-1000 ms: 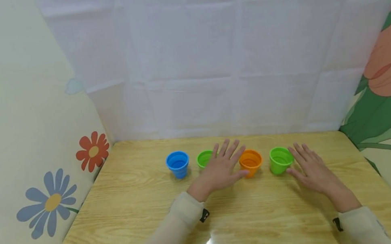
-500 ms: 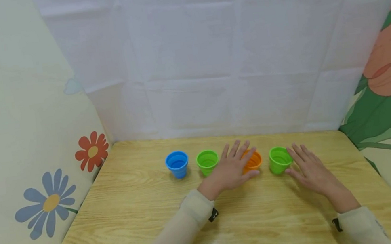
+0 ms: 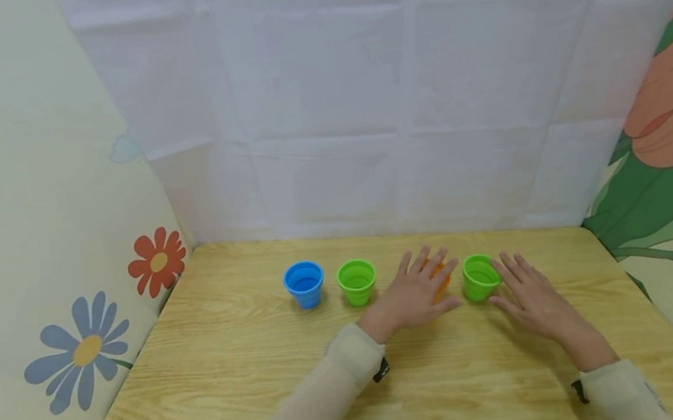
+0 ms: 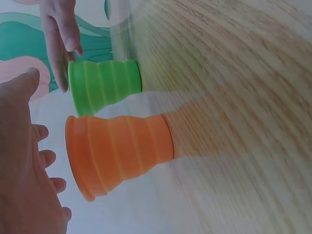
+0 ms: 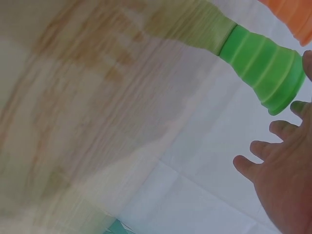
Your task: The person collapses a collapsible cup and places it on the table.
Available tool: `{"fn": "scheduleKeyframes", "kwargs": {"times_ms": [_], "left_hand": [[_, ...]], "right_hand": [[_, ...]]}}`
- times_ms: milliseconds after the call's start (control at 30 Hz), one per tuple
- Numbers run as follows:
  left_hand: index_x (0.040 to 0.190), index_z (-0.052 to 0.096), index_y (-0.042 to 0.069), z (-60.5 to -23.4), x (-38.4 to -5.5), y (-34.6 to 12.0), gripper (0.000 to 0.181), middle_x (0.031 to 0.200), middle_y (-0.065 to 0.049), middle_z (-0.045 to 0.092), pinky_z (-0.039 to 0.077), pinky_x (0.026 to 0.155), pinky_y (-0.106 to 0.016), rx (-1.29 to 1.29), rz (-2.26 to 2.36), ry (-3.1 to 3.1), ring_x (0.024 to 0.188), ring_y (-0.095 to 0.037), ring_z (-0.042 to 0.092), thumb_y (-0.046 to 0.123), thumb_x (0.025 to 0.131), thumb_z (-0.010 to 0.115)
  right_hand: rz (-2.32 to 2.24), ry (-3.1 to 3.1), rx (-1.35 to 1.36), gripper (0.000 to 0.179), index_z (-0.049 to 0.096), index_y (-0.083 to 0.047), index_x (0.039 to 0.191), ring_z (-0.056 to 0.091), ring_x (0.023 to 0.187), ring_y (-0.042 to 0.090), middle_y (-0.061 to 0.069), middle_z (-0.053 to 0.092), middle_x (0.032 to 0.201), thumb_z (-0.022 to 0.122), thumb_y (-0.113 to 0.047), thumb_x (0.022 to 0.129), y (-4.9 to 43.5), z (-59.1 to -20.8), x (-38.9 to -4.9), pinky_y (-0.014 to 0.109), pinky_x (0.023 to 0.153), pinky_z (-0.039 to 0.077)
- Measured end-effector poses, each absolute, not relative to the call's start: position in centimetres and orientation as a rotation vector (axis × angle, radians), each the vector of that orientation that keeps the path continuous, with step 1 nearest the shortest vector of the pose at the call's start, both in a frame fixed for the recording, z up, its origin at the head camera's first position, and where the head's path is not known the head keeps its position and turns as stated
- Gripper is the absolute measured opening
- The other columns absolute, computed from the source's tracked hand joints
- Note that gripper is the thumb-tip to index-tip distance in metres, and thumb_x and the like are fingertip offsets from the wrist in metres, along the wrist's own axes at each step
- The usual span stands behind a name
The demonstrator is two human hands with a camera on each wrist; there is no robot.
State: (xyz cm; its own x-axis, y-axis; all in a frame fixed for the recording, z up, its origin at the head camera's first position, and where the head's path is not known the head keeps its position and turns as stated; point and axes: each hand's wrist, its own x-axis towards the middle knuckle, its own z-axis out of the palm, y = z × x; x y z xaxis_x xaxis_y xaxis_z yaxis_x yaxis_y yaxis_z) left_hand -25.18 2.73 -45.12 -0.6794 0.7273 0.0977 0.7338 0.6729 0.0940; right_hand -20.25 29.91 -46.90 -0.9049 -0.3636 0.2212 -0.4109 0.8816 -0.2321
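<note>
Four ribbed cups would exceed the count, so several stand upright in a row: a blue cup point(image 3: 304, 285), a green cup point(image 3: 356, 282), an orange cup point(image 4: 119, 153) and another green cup point(image 3: 479, 278) at the right end. My left hand point(image 3: 416, 293) is spread above the orange cup, hiding most of it in the head view; in the left wrist view its fingers lie just beyond the cup's rim, apart from it. My right hand point(image 3: 533, 301) is beside the right-hand green cup, fingers straight, fingertips right at its rim. Neither hand grips anything.
The cups stand on a wood-grain table point(image 3: 236, 369). A white cloth point(image 3: 325, 113) hangs behind the table's back edge. Walls painted with flowers point(image 3: 89, 350) flank the left and right sides.
My left hand has moved right, from between the left green cup and the orange cup to over the orange cup, uncovering the left green cup. The right hand has stayed nearly still.
</note>
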Motion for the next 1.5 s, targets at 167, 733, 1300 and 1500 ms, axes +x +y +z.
{"fn": "scheduleKeyframes", "kwargs": {"times_ms": [167,733,1300,1500], "left_hand": [[0.163,0.016,0.022,-45.1,-25.1,3.5,0.075,0.17,-0.005,0.009,0.006,0.126,-0.055,-1.252,-0.153,-2.83,0.156,-0.031,0.002,0.064,0.104,0.032],[0.163,0.021,0.026,-45.2,-24.2,6.1,0.074,0.17,0.0,0.008,0.01,0.126,-0.053,-1.258,-0.03,-2.878,0.156,-0.029,0.003,0.067,0.102,0.029],[0.161,0.026,0.027,-44.6,-24.3,7.3,0.072,0.168,0.003,0.019,0.01,0.127,-0.051,-1.242,0.156,-2.901,0.156,-0.025,0.011,0.067,0.102,0.031],[0.161,0.026,0.025,-44.5,-24.2,7.4,0.071,0.167,0.004,0.023,0.011,0.127,-0.048,-1.231,0.223,-2.863,0.156,-0.022,0.014,0.063,0.103,0.037]], "right_hand": [[0.414,-2.857,0.609,0.069,0.035,0.001,0.154,0.024,0.143,0.058,0.032,0.026,0.159,0.064,-0.032,0.1,29.9,-47.2,-20.2,0.072,0.112,0.026],[0.377,-2.894,0.629,0.069,0.036,0.001,0.154,0.025,0.143,0.057,0.031,0.026,0.16,0.064,-0.032,0.1,29.6,-47.7,-20.1,0.072,0.112,0.028],[0.273,-2.529,0.737,0.039,0.072,-0.008,0.118,0.065,0.103,0.047,0.026,0.062,0.128,0.081,-0.001,0.081,30.0,-47.7,-21.6,0.062,0.084,0.055],[0.276,-2.498,0.715,0.03,0.071,-0.005,0.11,0.066,0.101,0.047,0.028,0.065,0.121,0.08,0.0,0.082,29.9,-47.6,-21.6,0.061,0.083,0.055]]}}
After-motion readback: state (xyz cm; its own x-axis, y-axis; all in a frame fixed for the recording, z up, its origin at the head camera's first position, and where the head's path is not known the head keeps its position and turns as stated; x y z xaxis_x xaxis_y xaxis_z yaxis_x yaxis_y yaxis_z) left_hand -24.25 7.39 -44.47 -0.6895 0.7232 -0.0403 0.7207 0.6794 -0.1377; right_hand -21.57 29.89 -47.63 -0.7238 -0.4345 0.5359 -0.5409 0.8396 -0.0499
